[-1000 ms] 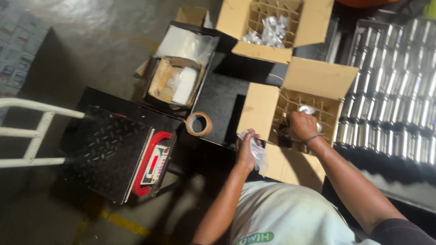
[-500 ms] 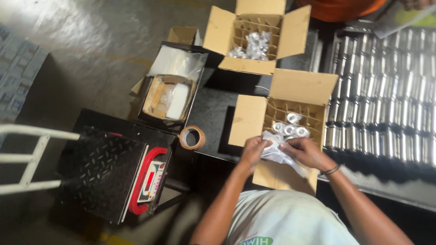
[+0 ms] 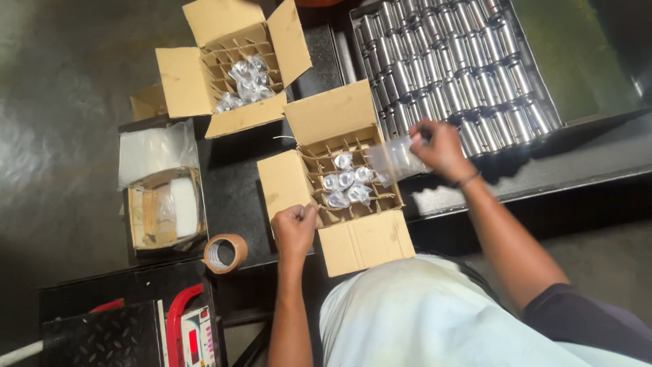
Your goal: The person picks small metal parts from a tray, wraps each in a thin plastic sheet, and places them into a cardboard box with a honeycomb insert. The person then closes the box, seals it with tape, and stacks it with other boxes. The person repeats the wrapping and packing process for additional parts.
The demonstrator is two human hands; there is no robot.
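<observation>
Clear plastic bag point(image 3: 396, 158) was pinched in the right hand point(image 3: 441, 148) over the divided carton's point(image 3: 367, 241) right side.

Four bagged metal pieces point(image 3: 346, 185) were seen in the carton's cells. The left hand point(image 3: 295, 228) was clenched at the carton's left flap. Metal cylinders point(image 3: 448, 64) were racked along the bench's far right; a tape roll point(image 3: 225, 253) lay near its front left.

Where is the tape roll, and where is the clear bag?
tape roll point(image 3: 225, 253), head view, on its brown outer ring.
clear bag point(image 3: 394, 160), head view, on its middle, held by the right hand point(image 3: 443, 148).
</observation>
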